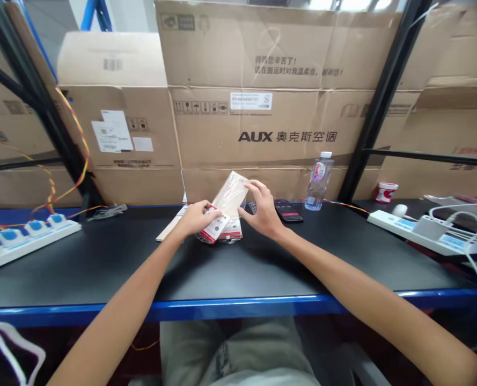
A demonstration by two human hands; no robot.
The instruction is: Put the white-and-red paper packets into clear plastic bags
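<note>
Both my hands are at the middle of the black tabletop, around a transparent plastic packet (227,212) holding beige flat items and red-and-white labelled cards. My left hand (196,219) grips the packet's lower left side. My right hand (262,209) holds its right edge between thumb and fingers. Just right of that hand lies a black phone (288,214). A flat tan card or board (169,228) pokes out behind my left hand, partly hidden.
A water bottle (318,182) stands at the back, before stacked cardboard boxes (286,128). White power strips with wires lie at left (24,236) and right (423,230). A red-and-white cup (386,192) and white mouse (399,210) sit back right. The table's blue front edge (238,305) runs below.
</note>
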